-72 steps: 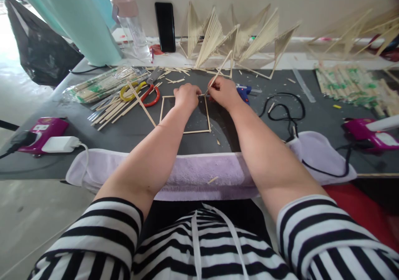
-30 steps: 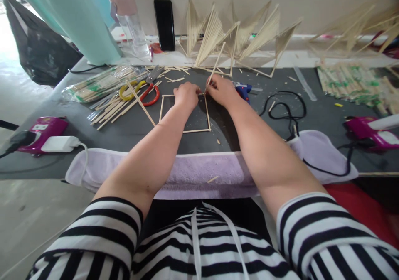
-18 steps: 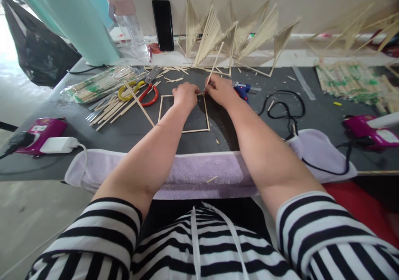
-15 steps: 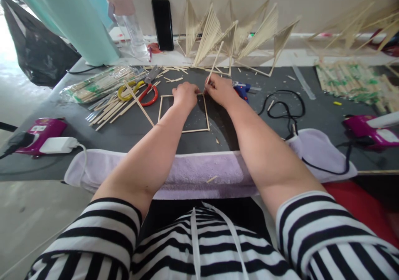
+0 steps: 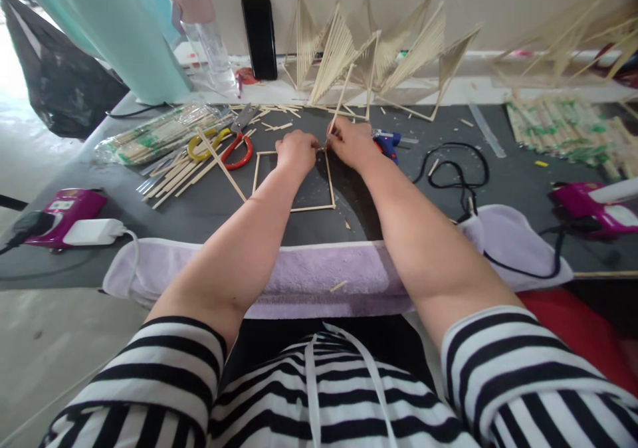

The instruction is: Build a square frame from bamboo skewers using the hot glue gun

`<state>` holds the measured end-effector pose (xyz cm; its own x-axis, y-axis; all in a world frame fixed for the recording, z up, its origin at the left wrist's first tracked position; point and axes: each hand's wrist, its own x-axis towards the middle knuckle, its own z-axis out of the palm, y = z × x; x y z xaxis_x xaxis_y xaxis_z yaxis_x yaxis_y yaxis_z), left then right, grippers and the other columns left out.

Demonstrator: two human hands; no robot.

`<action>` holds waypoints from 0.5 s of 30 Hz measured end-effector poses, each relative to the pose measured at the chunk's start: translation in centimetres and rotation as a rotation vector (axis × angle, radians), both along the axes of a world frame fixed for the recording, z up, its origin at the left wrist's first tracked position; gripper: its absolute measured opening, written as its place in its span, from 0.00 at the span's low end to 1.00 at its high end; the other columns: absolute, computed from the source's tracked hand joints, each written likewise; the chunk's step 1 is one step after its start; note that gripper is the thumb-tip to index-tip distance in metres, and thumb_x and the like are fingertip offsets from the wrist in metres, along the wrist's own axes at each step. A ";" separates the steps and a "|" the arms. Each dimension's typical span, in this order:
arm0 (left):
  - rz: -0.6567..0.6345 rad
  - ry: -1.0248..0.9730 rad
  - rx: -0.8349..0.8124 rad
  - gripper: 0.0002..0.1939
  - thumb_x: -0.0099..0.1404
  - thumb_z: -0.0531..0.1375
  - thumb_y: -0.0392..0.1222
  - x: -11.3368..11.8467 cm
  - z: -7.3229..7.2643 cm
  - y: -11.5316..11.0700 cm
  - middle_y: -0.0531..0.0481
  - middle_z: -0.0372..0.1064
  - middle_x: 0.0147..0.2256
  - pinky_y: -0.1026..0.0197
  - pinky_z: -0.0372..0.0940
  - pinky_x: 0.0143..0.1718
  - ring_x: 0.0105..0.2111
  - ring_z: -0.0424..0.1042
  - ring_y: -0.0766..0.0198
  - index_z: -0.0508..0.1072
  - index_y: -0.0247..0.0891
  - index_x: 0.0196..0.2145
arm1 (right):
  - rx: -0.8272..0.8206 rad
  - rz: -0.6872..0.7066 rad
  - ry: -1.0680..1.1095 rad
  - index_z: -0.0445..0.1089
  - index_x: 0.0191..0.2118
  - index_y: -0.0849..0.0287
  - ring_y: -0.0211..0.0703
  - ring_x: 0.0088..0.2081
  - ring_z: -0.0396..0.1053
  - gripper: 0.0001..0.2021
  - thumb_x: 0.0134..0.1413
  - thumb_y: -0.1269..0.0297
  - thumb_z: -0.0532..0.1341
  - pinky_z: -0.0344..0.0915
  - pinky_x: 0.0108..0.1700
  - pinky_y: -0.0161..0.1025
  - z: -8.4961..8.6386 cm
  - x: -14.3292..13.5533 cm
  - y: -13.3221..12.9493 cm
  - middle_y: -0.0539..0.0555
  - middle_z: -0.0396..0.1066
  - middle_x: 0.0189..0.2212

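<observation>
A square frame of thin wooden sticks (image 5: pixel 331 181) lies flat on the dark grey table. At its far right corner my right hand (image 5: pixel 350 143) pinches a wooden stick (image 5: pixel 341 99) that rises at a slant. My left hand (image 5: pixel 298 149) rests over the frame's far side, its fingers closed at that edge close to the same corner; whatever is between the fingertips is hidden. One more stick (image 5: pixel 222 163) leans out from the frame's left side, partly behind my left forearm. Just right of my right hand lies a blue glue gun (image 5: pixel 387 143).
Scissors with red and yellow handles (image 5: pixel 236 153) lie among loose sticks at left, near a plastic-wrapped bundle (image 5: pixel 159 134). Finished stick structures (image 5: pixel 343 56) and a phone (image 5: pixel 260 38) stand along the wall. A black cord (image 5: pixel 457 165) curls at right. A lilac towel (image 5: pixel 319 275) covers the front edge.
The slanted stick in my right hand has tipped very slightly to the left. Both hands stay at the frame's far side.
</observation>
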<state>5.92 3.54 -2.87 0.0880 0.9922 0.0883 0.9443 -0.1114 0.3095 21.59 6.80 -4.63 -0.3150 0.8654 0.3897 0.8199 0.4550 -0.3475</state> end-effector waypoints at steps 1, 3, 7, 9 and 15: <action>0.003 0.005 -0.002 0.19 0.66 0.54 0.41 0.0 0.0 0.0 0.45 0.70 0.55 0.48 0.58 0.57 0.56 0.65 0.51 0.78 0.48 0.50 | -0.002 -0.003 0.001 0.70 0.44 0.54 0.60 0.46 0.74 0.12 0.65 0.58 0.52 0.58 0.54 0.65 0.0 0.0 0.0 0.57 0.76 0.33; 0.009 0.014 -0.001 0.19 0.66 0.54 0.41 0.0 -0.1 0.1 0.46 0.71 0.55 0.49 0.58 0.56 0.56 0.65 0.52 0.78 0.49 0.50 | 0.000 -0.002 0.011 0.70 0.44 0.54 0.59 0.46 0.74 0.12 0.65 0.57 0.52 0.58 0.55 0.64 -0.1 0.0 0.1 0.56 0.76 0.33; 0.016 0.018 0.003 0.19 0.66 0.53 0.41 0.0 0.0 0.0 0.48 0.71 0.55 0.50 0.58 0.56 0.56 0.65 0.52 0.78 0.52 0.49 | 0.007 0.004 0.033 0.69 0.44 0.53 0.58 0.46 0.74 0.12 0.66 0.56 0.52 0.59 0.54 0.63 -0.3 0.1 0.2 0.55 0.77 0.34; 0.014 0.011 0.002 0.18 0.66 0.53 0.41 0.0 0.1 -0.1 0.48 0.71 0.54 0.50 0.58 0.56 0.56 0.65 0.52 0.78 0.52 0.49 | -0.009 -0.004 0.028 0.69 0.45 0.53 0.58 0.46 0.73 0.12 0.66 0.56 0.52 0.59 0.55 0.62 -0.2 0.1 0.2 0.56 0.77 0.35; 0.017 0.004 0.001 0.19 0.65 0.53 0.39 0.1 0.1 -0.1 0.47 0.71 0.54 0.48 0.58 0.55 0.55 0.66 0.51 0.78 0.51 0.49 | -0.021 0.005 0.041 0.69 0.45 0.53 0.58 0.46 0.73 0.11 0.66 0.57 0.52 0.59 0.55 0.62 -0.2 0.1 0.1 0.56 0.77 0.36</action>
